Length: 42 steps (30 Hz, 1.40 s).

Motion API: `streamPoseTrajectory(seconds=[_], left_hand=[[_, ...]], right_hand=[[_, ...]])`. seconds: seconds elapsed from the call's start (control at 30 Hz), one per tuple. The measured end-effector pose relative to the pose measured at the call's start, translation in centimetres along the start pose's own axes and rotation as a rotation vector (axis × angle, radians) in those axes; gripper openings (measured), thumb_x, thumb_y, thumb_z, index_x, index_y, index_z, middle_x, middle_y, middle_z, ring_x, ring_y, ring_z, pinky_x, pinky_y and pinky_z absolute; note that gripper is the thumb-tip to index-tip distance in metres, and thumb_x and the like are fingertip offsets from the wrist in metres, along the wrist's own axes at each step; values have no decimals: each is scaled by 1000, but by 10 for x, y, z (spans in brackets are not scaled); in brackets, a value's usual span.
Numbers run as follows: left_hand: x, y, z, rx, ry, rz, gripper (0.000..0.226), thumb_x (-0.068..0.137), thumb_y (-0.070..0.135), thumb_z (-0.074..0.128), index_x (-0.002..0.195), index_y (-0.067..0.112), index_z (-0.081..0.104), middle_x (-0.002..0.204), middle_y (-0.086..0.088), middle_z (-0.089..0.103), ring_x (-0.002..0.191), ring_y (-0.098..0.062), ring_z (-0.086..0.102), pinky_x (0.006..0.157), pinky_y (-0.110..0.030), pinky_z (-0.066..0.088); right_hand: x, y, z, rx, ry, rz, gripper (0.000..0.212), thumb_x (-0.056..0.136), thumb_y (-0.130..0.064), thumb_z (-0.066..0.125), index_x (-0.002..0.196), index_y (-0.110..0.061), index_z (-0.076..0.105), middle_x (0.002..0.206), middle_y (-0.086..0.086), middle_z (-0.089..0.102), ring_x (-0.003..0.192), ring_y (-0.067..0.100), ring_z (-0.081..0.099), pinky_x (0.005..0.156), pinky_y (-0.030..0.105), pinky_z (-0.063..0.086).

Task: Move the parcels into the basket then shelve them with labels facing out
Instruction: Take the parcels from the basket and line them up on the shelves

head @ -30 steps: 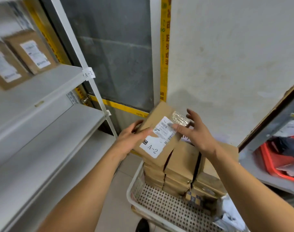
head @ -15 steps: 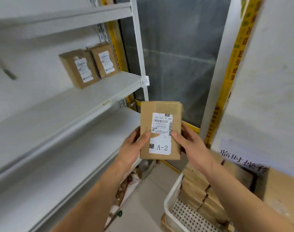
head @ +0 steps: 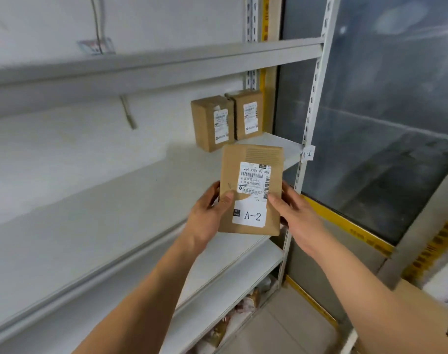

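I hold a brown cardboard parcel (head: 251, 175) upright in front of the grey shelving, its white label marked A-2 facing me. My left hand (head: 209, 215) grips its left edge, thumb on the front. My right hand (head: 294, 213) grips the right edge the same way. Two more brown parcels (head: 212, 123) (head: 248, 114) stand side by side on the A-1 shelf (head: 281, 146) just behind, labels facing out. The basket is out of view.
A grey upright post (head: 312, 103) with a tag reading A-1 (head: 307, 154) frames the shelving's right end. The shelf below (head: 243, 267) runs under my hands. A cardboard box corner (head: 422, 310) sits at lower right. Bags lie on the floor under the shelves.
The parcel came out of the basket and rose to the shelf, turning upright. My view swung left and up, so the basket has left the frame.
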<state>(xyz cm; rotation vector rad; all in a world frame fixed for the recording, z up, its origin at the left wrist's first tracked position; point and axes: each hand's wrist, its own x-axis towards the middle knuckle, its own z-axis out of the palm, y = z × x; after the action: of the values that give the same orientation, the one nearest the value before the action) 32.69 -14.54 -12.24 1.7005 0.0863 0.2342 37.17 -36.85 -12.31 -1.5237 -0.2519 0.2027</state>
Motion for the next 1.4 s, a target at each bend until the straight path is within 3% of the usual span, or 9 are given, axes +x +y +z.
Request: streamPoseTrajectory(seconds=[0.2,0.33,0.47,0.6,0.7,0.87,1.0,1.13,1.4], left_hand=[[7,6,-61,-61,78,61,32,107,38,60,138,33,65,131,10,73,122,-16,70,111,-50,52],[19,5,-89,-43,124,78,35,109,38,57,144,33,61,135,9,72,125,-17,68,111,-50,51],[38,6,-113,28,184,116,37,109,30,59,146,33,59,135,12,71,123,-13,69,106,-40,55],[64,5,-129,81,236,115,40,110,28,57,149,37,55,132,17,72,117,-9,72,89,-20,58],[88,1,-135,129,283,84,45,109,29,57,152,42,50,134,20,70,117,-11,72,89,-20,59],[135,-5,-134,161,376,27,50,105,21,61,146,48,54,128,19,73,112,-10,73,85,-23,60],[168,-11,-129,176,458,34,48,103,18,64,136,52,59,119,23,75,103,-5,75,88,-29,62],[197,-19,-129,169,509,15,48,102,16,65,133,51,61,119,21,75,102,-6,76,93,-35,62],[233,-31,-134,136,536,2,51,102,9,63,137,46,59,118,21,75,94,0,75,82,-24,61]], right_hand=[[40,-27,50,-62,-232,-27,66,100,-30,70,153,-54,39,138,-27,65,122,-6,64,99,23,50],[73,-32,77,-149,-305,-44,67,102,-33,69,157,-53,37,141,-27,63,129,-1,61,111,33,44],[112,-29,100,-202,-328,-77,67,103,-25,68,158,-50,38,137,-27,66,126,0,63,112,34,48],[165,-16,118,-257,-344,-115,65,102,-27,69,155,-51,41,141,-25,64,126,6,65,116,43,47],[211,-5,128,-290,-354,-143,59,98,-35,72,149,-53,47,140,-25,64,128,9,64,117,49,47],[273,4,137,-306,-355,-191,61,100,-26,71,152,-47,47,145,-20,62,130,7,61,118,46,45],[313,7,141,-292,-395,-214,63,102,-12,68,156,-38,47,145,-13,63,122,-6,59,119,39,42],[345,8,149,-309,-376,-215,61,102,-20,69,156,-36,45,148,-10,61,136,10,55,120,40,42],[376,15,164,-296,-336,-191,67,105,-6,61,162,-29,36,137,-15,58,131,1,47,108,23,35]])
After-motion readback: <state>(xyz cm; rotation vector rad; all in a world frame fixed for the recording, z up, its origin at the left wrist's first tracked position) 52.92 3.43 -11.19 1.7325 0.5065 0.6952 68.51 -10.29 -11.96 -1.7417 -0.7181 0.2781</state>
